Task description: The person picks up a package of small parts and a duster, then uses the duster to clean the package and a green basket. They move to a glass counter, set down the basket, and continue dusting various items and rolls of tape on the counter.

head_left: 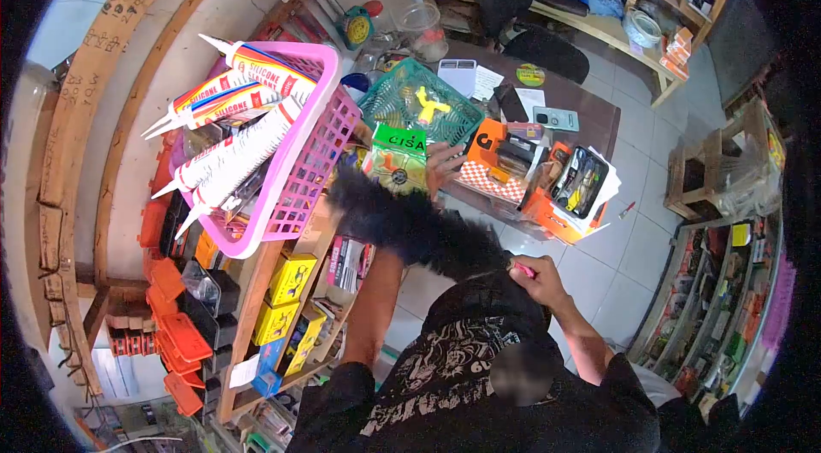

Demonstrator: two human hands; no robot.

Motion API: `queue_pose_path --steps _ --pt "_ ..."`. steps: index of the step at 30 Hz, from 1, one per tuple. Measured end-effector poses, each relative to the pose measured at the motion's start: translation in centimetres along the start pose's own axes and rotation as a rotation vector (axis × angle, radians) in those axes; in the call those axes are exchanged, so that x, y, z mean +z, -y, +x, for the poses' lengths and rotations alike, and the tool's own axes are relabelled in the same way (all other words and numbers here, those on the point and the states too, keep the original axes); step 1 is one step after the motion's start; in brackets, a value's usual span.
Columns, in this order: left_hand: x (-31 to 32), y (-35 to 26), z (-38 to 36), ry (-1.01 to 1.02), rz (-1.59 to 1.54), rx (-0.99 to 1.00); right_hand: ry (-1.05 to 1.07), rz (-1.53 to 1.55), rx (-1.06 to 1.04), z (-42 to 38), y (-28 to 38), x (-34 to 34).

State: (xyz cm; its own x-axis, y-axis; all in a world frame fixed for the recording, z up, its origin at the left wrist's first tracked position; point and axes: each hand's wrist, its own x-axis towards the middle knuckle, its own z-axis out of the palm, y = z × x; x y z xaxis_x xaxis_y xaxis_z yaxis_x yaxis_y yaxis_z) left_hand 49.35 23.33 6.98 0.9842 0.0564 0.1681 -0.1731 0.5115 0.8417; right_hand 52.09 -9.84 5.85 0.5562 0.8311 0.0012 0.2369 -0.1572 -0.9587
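My right hand (540, 279) is closed round the pink handle of a black fluffy duster (419, 226). The duster stretches left across the middle of the view, its far end beside the pink basket (321, 124). Beyond the duster, my left hand (445, 164) shows in part, fingers apart, between a green-labelled packet (399, 141) and an orange box (483, 158); the duster hides my wrist. Just past this hand lies a green basket (385, 98) with a yellow fitting (430, 107) in it.
White silicone tubes (269, 68) fill the pink basket at left. A dark table (590, 94) bears phones, papers and a tool box (581, 184). Yellow boxes (278, 322) sit on shelves at lower left. A glass display case (718, 308) stands at right, near a wooden stool (705, 167).
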Motion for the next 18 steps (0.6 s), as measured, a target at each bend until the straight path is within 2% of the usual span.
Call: queue_pose_path --steps 2,4,6,7,8,9,10,11,12,14,16,18 --pt "-0.9 1.5 -0.2 -0.043 0.696 0.136 -0.004 0.08 0.12 -0.1 -0.4 0.2" --pt "-1.9 0.4 -0.5 0.183 1.274 0.148 0.041 0.031 0.09 -0.1 0.9 0.2" --pt "-0.6 1.6 -1.7 -0.13 0.162 0.044 0.076 -0.016 0.057 0.0 1.2 0.2" --pt "0.0 0.2 -1.9 -0.021 -0.22 0.066 0.021 -0.038 0.044 0.1 0.9 0.3" --pt "-4.6 4.5 -4.0 -0.023 -0.221 0.066 -0.032 -0.058 0.034 0.0 0.4 0.5" --pt "-8.4 8.9 -7.7 -0.276 -0.419 0.089 -0.029 -0.057 0.036 0.2 -0.3 1.1" --pt "-6.6 6.5 -3.9 -0.532 -0.615 0.112 -0.136 0.094 0.107 0.7 -0.9 1.8" --pt "-3.3 4.4 -3.5 0.209 -0.79 0.169 -0.244 0.246 0.177 1.1 -1.3 2.3" --pt "1.7 0.5 -4.6 -0.207 -0.217 0.101 -0.242 0.245 0.177 1.9 -0.6 2.7" --pt "0.2 2.5 -6.3 -0.293 -0.182 0.115 -0.44 0.551 0.236 4.5 1.5 3.9" --pt "0.5 2.5 -7.7 -0.349 -0.119 0.052 -0.429 0.636 0.265 7.3 3.1 5.1" --pt "0.9 2.7 -9.2 -0.399 -0.052 -0.018 -0.513 0.698 0.212 10.9 1.4 7.6"
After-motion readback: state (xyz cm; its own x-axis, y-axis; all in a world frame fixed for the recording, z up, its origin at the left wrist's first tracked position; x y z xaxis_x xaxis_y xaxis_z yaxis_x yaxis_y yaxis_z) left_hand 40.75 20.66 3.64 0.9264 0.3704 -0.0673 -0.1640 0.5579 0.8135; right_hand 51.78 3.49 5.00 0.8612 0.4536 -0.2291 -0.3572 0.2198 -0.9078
